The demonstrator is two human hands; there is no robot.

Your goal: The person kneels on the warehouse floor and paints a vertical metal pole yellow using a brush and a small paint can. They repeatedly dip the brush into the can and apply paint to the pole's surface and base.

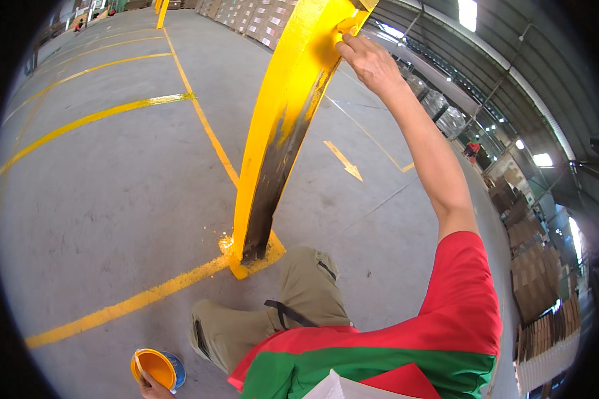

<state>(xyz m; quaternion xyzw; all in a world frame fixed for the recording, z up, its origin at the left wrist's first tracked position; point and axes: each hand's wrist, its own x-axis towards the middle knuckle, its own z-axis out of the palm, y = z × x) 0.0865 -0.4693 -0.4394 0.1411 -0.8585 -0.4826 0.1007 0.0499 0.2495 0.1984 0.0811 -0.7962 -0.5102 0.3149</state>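
Observation:
My right hand (367,58) is raised high against a tall yellow steel column (283,120) and grips a paintbrush (348,26) whose bristles press on the column's face. The column's side edge is dark and partly unpainted lower down. My left hand (154,387) is low at the bottom edge, holding a small round pot of yellow paint (156,367) with a blue outside. I am crouched, with my knees in khaki trousers (273,319) just beside the column's base.
The column stands on a yellow painted footing (253,261) on a grey concrete floor with yellow lines and a yellow arrow (344,161). Stacked cartons (536,286) line the right side, wrapped pallets (439,110) stand further back, and a distant person (472,147) is among them.

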